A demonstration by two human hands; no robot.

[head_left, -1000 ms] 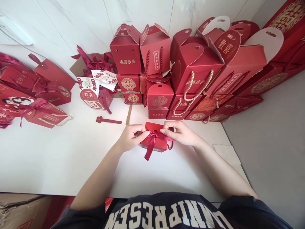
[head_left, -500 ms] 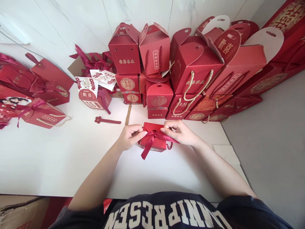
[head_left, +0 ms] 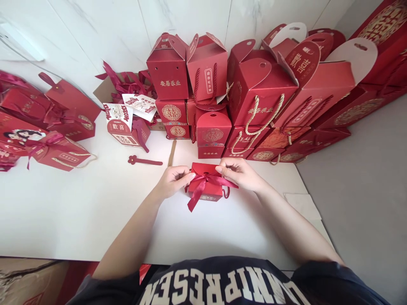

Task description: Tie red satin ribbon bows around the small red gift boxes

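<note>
I had the box (head_left: 215, 190) between both hands, left hand (head_left: 172, 182) pinched its ribbon (head_left: 200, 189), right hand (head_left: 241, 174) curled beside, grip unclear.

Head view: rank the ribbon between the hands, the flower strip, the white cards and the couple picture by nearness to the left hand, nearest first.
1. Ribbon: just right of the left hand, on the small box.
2. Flower strip: left, flat on the table.
3. White cards: farther back, behind the strip.
4. Couple picture: far left.
</note>
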